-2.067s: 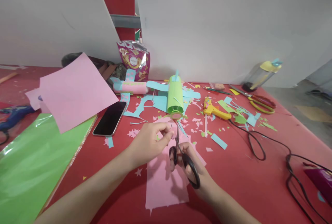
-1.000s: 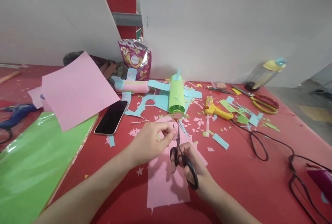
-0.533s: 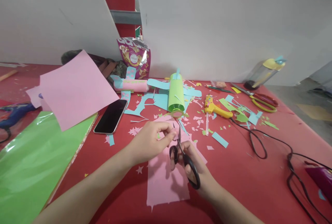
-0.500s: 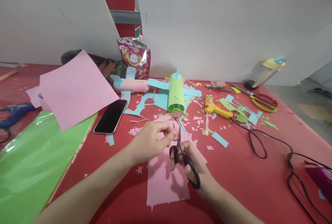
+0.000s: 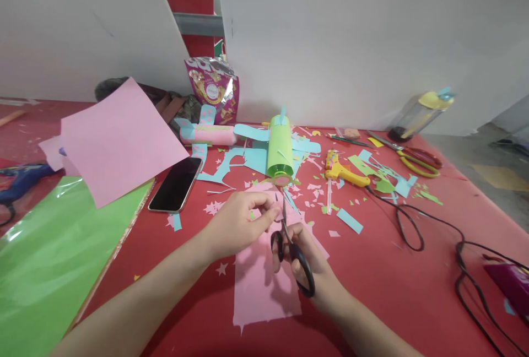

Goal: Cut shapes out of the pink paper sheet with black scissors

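Observation:
My right hand [image 5: 312, 260] grips black-handled scissors [image 5: 294, 252], blades pointing up and away from me. My left hand [image 5: 237, 222] pinches a tiny pink paper scrap [image 5: 274, 208] right at the blade tips. Both hands hover over a cut-up pink paper sheet [image 5: 264, 285] lying on the red table [image 5: 372, 280]. Small pink stars and offcuts lie scattered around the hands.
Beyond the hands lie a green paper roll with blue wings [image 5: 280, 147], a pink roll [image 5: 212, 135], a phone [image 5: 176, 184], a yellow glue gun [image 5: 343, 173] with black cord [image 5: 413, 230], red-yellow scissors [image 5: 415, 157], a bottle [image 5: 417, 117], snack bag [image 5: 212, 87]. Pink sheet [image 5: 119, 139] and green sheets [image 5: 53, 258] lie left.
Hands stay almost in place; the scissor handles have closed a little and the view has shifted slightly. The left pinch stays at the blade tips.

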The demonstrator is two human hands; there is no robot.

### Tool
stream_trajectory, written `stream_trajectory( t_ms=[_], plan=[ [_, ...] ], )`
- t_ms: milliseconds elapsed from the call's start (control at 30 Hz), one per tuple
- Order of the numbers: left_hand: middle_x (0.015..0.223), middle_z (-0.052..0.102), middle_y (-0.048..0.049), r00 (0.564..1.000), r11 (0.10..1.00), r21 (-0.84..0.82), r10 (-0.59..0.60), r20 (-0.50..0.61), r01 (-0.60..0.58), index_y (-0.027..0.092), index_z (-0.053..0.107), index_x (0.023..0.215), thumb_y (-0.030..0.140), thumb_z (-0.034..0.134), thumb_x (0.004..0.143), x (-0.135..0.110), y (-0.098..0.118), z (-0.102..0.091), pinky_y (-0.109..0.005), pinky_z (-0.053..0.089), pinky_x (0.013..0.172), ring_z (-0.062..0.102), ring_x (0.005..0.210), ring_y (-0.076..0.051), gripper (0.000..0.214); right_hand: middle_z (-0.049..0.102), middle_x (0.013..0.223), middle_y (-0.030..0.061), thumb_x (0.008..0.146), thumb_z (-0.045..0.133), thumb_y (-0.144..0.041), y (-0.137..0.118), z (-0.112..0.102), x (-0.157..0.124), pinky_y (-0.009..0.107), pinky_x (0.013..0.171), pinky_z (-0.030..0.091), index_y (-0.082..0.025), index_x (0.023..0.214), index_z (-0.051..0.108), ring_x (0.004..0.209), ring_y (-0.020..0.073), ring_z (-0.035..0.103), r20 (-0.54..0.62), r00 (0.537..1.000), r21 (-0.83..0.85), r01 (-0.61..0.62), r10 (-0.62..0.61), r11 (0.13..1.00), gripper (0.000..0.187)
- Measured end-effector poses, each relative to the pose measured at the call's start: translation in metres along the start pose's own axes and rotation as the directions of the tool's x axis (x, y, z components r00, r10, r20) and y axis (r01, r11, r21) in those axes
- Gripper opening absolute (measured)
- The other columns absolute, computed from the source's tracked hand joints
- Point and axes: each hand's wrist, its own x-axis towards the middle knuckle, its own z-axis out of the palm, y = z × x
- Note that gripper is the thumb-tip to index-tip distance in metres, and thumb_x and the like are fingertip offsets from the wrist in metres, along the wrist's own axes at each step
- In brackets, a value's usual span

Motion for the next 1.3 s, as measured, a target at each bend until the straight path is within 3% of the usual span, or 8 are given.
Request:
stream_trajectory(
  t_ms=[567,867,1300],
  plan=[
    [0.055,0.043,0.0040,0.999,1.000,-0.005,0.030,0.012,-0.030,0.015,0.043,0.055,0.022,0.039,0.079,0.0016,-0.0029,0.0038,-0.019,0.034,0.054,0.041,0.056,-0.008,0.025,0.038,0.077,-0.0003,0.070,0.050,-0.054,0.0037,-0.0009,0.0001,0.025,0.052,0.037,-0.025,0.080,0.034,0.060,0.0117,0.040,-0.001,0.999,0.036,0.040,-0.040,0.999,0.035],
    [0.056,0.045,0.0040,1.000,0.999,-0.052,0.002,0.026,-0.001,0.016,0.043,0.057,0.022,0.039,0.079,0.0018,-0.0046,0.0046,-0.020,0.034,0.054,0.042,0.056,-0.009,0.023,0.039,0.073,-0.0007,0.071,0.048,-0.055,0.0038,-0.0009,0.0006,0.022,0.045,0.033,-0.025,0.080,0.032,0.059,0.0122,0.039,-0.009,0.999,-0.004,0.037,-0.037,0.999,0.035],
    [0.053,0.043,0.0038,1.000,0.999,-0.051,-0.012,-0.024,0.011,0.016,0.041,0.053,0.022,0.038,0.079,0.0016,0.0015,0.0098,-0.021,0.033,0.053,0.041,0.054,-0.009,0.028,0.039,0.077,0.0002,0.072,0.049,-0.051,0.0058,-0.0014,0.0014,0.026,0.055,0.038,-0.023,0.079,0.034,0.063,0.0127,0.040,-0.038,0.997,0.033,0.071,-0.070,0.997,0.033]
  ],
)
